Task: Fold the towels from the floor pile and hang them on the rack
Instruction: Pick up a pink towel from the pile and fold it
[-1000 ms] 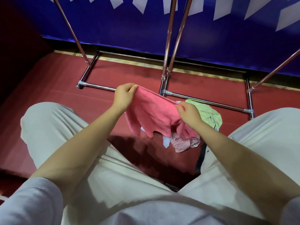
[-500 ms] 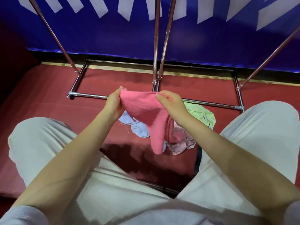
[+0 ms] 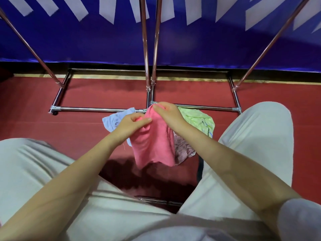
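Note:
A pink towel (image 3: pixel 153 145) hangs doubled between my hands above the floor pile. My left hand (image 3: pixel 130 123) pinches its upper left edge and my right hand (image 3: pixel 167 113) grips its top fold, the two hands almost touching. Under it on the red floor lie a light blue towel (image 3: pixel 111 121), a green towel (image 3: pixel 198 120) and a mottled pink-grey towel (image 3: pixel 183 151), each partly hidden. The chrome rack (image 3: pixel 97 109) stands just beyond, with its base bars on the floor and its uprights rising out of view.
My knees in light trousers (image 3: pixel 257 136) flank the pile on both sides. A blue banner (image 3: pixel 199 46) with white letters runs along the wall behind the rack. Another chrome bar (image 3: pixel 156 200) lies on the floor between my legs.
My hands have come together, bringing the pink towel's two top corners close so that it hangs doubled and narrower. The view has tilted up a little towards the banner.

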`<state>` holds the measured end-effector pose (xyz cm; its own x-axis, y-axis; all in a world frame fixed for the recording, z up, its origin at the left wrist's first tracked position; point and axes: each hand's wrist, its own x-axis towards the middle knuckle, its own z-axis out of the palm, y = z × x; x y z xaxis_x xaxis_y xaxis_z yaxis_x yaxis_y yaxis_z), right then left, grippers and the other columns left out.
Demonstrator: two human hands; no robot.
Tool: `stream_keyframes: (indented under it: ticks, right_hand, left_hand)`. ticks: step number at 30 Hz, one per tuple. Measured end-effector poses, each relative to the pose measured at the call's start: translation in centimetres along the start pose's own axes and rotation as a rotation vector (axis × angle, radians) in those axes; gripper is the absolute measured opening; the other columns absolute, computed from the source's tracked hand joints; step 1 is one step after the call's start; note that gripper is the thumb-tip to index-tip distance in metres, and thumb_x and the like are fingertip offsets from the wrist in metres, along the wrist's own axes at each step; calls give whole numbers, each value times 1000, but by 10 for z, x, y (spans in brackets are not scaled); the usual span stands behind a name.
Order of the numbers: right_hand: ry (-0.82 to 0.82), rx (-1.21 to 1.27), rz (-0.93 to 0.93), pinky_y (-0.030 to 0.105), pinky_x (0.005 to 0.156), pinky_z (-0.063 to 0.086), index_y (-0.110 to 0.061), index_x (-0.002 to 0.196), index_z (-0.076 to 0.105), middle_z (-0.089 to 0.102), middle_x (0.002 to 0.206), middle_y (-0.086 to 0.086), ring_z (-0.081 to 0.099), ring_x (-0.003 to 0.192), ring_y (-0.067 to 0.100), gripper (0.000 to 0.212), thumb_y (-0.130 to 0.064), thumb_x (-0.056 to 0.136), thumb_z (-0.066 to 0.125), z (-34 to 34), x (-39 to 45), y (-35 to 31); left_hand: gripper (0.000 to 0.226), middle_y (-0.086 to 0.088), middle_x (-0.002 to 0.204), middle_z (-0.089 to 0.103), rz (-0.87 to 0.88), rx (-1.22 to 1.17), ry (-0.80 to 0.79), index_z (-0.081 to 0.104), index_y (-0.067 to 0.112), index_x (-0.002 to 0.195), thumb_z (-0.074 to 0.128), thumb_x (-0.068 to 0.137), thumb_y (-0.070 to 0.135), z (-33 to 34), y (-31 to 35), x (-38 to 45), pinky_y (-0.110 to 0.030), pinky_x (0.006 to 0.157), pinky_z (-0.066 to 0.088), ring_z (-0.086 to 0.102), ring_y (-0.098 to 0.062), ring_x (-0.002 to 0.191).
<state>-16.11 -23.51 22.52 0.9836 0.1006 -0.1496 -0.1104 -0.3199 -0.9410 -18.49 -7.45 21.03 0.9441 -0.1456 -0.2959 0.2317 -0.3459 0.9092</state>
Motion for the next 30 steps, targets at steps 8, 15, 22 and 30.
stream_keyframes:
  ticks: [8, 15, 22, 30]
  right_hand:
    - [67, 120, 51, 15, 65, 41, -9, 92, 69, 61, 78, -7, 52, 72, 3, 15, -17, 93, 56, -6, 5, 3]
    - [23, 82, 9, 12, 67, 41, -5, 96, 68, 62, 85, -1, 54, 78, 7, 14, -14, 93, 57, -2, 7, 5]
    - [-214, -240, -157, 19, 56, 29, -5, 74, 57, 42, 67, 1, 33, 59, 5, 22, -18, 90, 62, 4, 6, 12]
    - [-201, -373, -98, 31, 65, 34, -5, 82, 65, 62, 79, 11, 48, 72, 13, 21, -24, 89, 63, -4, 15, 27]
  left_hand:
    - [40, 14, 52, 42, 116, -1, 139, 45, 16, 62, 47, 101, 20, 1, 9, -1, -10, 59, 34, 40, 2, 53]
    - [40, 14, 52, 52, 11, -113, 131, 59, 24, 63, 48, 100, 17, -7, -4, 3, -16, 61, 38, 44, 1, 53]
    - [32, -2, 57, 51, -45, -559, 324, 69, 17, 78, 45, 97, 7, -35, 16, 8, -17, 44, 38, 43, -10, 50]
    - [18, 7, 87, 67, -149, -677, 670, 70, 19, 99, 55, 93, 12, -91, 8, 19, -30, 87, 52, 61, -14, 90]
